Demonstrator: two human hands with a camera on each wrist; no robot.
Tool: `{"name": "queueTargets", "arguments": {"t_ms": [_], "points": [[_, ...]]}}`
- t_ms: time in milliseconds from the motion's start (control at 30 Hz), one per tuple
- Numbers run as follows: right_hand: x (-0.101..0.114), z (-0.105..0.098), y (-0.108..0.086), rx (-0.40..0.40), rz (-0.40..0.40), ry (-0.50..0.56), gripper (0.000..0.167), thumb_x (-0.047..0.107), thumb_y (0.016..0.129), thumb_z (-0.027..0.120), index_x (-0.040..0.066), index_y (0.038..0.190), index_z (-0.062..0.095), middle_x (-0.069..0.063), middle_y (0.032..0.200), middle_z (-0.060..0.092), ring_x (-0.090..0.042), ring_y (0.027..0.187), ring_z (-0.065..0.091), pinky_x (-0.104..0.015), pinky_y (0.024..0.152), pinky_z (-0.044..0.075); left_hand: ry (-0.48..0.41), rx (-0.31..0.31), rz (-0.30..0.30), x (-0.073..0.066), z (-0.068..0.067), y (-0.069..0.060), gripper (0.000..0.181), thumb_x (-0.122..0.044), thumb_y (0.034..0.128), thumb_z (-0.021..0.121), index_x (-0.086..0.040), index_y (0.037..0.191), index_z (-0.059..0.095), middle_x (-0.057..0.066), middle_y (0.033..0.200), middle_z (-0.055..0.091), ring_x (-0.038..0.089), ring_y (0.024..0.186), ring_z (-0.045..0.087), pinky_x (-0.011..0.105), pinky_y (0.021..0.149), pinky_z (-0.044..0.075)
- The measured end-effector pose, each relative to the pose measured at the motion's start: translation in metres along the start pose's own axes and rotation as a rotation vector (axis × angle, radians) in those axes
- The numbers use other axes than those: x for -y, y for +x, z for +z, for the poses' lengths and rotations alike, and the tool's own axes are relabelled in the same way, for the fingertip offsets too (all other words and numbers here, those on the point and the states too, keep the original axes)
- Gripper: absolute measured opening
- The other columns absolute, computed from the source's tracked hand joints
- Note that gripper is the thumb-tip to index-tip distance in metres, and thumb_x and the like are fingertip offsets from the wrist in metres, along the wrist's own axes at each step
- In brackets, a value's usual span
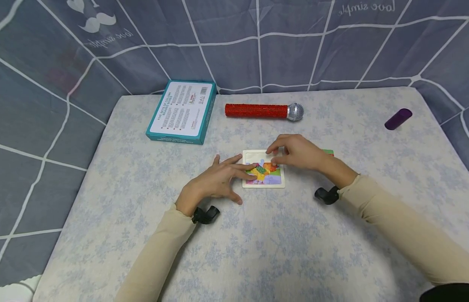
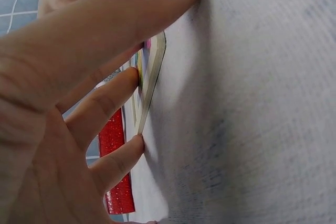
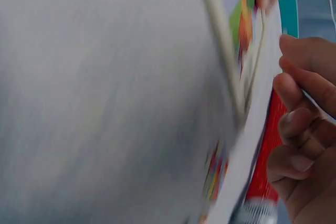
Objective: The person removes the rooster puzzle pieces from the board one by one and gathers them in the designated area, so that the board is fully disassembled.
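Note:
A small jigsaw puzzle in a cream frame (image 1: pixel 263 186) lies on the table, showing a colourful picture with yellow, orange and purple parts. Along its upper side the tray's pale base shows. My left hand (image 1: pixel 218 178) has its fingers spread, with fingertips resting on the puzzle's left part; in the left wrist view one fingertip touches the frame's edge (image 2: pixel 152 85). Above the puzzle's upper right hovers my right hand (image 1: pixel 300 153), fingers loosely bent, thumb and forefinger apart. No piece shows between the fingers of the right hand (image 3: pixel 310 129) in the right wrist view.
Partly behind the right wrist lies a green-edged item (image 1: pixel 328 152); blurred colourful pieces (image 3: pixel 215 174) appear in the right wrist view. Farther back are a teal box (image 1: pixel 181 111), a red glittery microphone (image 1: pixel 257 110) and, at right, a purple cylinder (image 1: pixel 398 119). A grey curtain hangs behind.

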State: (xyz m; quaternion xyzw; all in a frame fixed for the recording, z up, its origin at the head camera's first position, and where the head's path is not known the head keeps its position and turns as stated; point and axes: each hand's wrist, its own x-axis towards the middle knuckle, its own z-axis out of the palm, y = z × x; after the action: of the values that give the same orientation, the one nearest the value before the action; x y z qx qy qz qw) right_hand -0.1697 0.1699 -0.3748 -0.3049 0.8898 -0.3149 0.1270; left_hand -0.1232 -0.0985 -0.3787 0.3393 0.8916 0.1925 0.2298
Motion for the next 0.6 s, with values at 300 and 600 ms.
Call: {"name": "queueTargets", "arguments": {"t_ms": [300,600], "points": [[0.017,0.022,0.014,0.081,0.056,-0.067,0.02,0.019,0.086,0.075,0.016,0.105,0.076,0.005,0.101,0.065,-0.015,0.086,0.057,-0.036,0.074,0.048,0.002,0.007,0.002,0.0,0.0,0.0,0.074,-0.034,0.0676,0.09,-0.026,0.136,0.061,-0.015,0.155,0.035,0.021,0.151,0.008,0.073,0.108,-0.002],[0.02,0.022,0.019,0.098,0.095,-0.055,0.014,0.017,0.085,0.076,0.017,0.099,0.076,0.004,0.095,0.064,-0.017,0.085,0.056,-0.035,0.073,0.046,-0.064,-0.033,0.039,0.008,-0.004,-0.005,0.071,-0.034,0.0699,0.089,-0.025,0.135,0.062,-0.015,0.156,0.033,0.022,0.15,0.011,0.07,0.11,-0.001]]}}
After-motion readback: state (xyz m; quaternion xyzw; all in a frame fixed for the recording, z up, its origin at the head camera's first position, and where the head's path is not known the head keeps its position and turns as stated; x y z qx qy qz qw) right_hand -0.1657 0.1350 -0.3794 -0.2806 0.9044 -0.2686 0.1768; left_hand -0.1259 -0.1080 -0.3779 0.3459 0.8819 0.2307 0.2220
